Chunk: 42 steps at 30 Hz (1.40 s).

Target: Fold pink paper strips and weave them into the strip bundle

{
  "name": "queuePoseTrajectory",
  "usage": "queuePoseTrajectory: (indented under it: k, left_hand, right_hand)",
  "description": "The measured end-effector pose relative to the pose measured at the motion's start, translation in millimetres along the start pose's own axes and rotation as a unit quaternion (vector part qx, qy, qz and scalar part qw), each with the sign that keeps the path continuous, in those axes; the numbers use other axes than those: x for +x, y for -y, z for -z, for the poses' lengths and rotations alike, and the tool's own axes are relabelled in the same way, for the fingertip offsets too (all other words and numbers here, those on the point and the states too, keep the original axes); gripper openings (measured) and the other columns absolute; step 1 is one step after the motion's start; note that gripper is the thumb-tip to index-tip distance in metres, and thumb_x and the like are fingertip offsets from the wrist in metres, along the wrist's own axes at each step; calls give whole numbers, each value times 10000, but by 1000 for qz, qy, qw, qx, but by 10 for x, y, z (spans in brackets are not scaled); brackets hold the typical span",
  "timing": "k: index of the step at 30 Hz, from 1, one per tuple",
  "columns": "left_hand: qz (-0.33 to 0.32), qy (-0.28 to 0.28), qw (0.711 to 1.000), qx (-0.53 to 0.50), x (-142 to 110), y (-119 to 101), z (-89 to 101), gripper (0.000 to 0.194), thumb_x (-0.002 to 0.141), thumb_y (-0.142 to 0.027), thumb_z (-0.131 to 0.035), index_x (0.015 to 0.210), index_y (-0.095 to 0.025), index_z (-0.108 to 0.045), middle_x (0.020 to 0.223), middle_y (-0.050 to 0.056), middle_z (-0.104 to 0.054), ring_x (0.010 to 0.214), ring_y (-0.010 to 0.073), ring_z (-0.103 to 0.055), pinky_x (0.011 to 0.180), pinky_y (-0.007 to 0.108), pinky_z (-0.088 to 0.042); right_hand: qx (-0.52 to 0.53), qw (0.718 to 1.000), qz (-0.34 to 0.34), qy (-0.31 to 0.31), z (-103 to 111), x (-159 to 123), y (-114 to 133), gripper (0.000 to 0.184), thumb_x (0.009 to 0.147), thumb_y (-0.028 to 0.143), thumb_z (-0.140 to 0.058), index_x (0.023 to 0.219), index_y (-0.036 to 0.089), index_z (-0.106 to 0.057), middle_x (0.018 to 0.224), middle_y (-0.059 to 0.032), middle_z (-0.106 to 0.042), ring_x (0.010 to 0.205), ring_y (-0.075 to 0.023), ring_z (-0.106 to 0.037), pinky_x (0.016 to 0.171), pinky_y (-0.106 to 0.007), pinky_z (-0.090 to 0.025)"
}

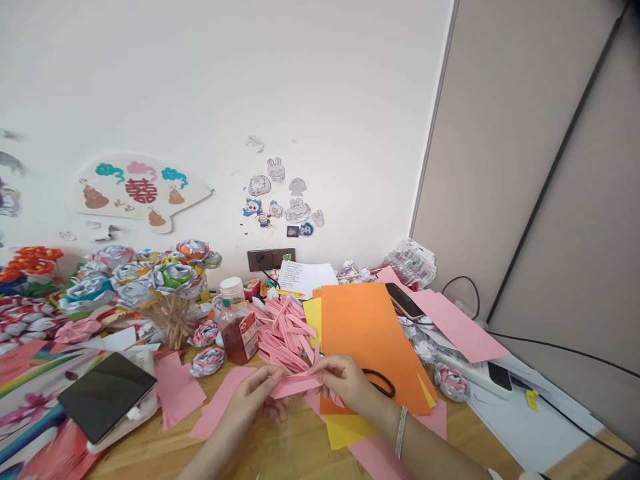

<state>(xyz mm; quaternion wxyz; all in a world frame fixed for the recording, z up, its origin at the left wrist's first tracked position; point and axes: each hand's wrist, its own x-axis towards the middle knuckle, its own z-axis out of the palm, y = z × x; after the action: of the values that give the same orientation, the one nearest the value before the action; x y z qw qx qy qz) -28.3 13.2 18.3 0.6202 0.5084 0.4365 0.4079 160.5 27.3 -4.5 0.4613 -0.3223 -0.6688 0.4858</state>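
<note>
Both my hands pinch a narrow folded pink paper strip (296, 385) just above the wooden table. My left hand (253, 395) grips its left end with closed fingers. My right hand (346, 383), with a silver bracelet at the wrist, holds the right end between thumb and fingers. Right behind the strip lies a pile of several folded pink strips (285, 333). A large orange sheet (373, 340) lies under and beyond my right hand, over yellow sheets (345, 430) and black scissors (381, 382).
A dark tablet (106, 395) lies at the left by pink paper (176, 390). A bottle with a white cap (237, 327) stands by paper roses on sticks (170, 283). A phone (404, 301), a pink sheet (457, 325), a white power strip (480, 377) and cables lie at the right.
</note>
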Motion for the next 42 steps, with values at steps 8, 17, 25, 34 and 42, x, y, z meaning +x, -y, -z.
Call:
queuePoseTrajectory:
  k: [8,17,25,34,42]
  left_hand:
    - [-20,-2,991,130,24,72,-38,302,642,-461,-565,632,-161,-536,439,-56,-531,381,102,-490,405,201,-357]
    - [-56,-14,972,226,-51,64,-112,262,679,-417,-533,611,-167,-573,458,-47,-535,439,121,-500,442,201,-362]
    - [-16,-11,983,180,-46,78,-121,277,653,-419,-567,527,-178,-518,408,-44,-567,378,118,-504,415,205,-356]
    - [-4,-28,988,150,-43,55,-133,287,633,-433,-584,556,-169,-499,413,-46,-577,347,98,-489,406,199,-352]
    - [-23,-19,986,166,-48,15,-104,298,654,-438,-552,537,-172,-487,402,-34,-585,383,114,-520,429,206,-366]
  right_hand:
    - [-98,995,-10,30,30,-29,21,225,799,281,-439,926,166,-584,677,1,-564,531,-90,-518,520,-199,-397]
    - [-173,980,-37,94,-36,-49,8,266,782,386,-473,849,170,-613,660,-2,-574,552,-110,-520,530,-209,-388]
    - [-150,983,-43,97,-4,-38,2,255,793,377,-464,797,167,-609,627,11,-545,517,-96,-493,514,-199,-368]
    - [-96,988,-72,97,0,-31,-57,283,782,415,-471,800,157,-587,567,17,-530,489,-102,-513,499,-207,-376]
    - [-79,989,-76,100,-3,-24,-36,307,765,429,-489,812,142,-589,580,11,-538,494,-99,-519,509,-205,-392]
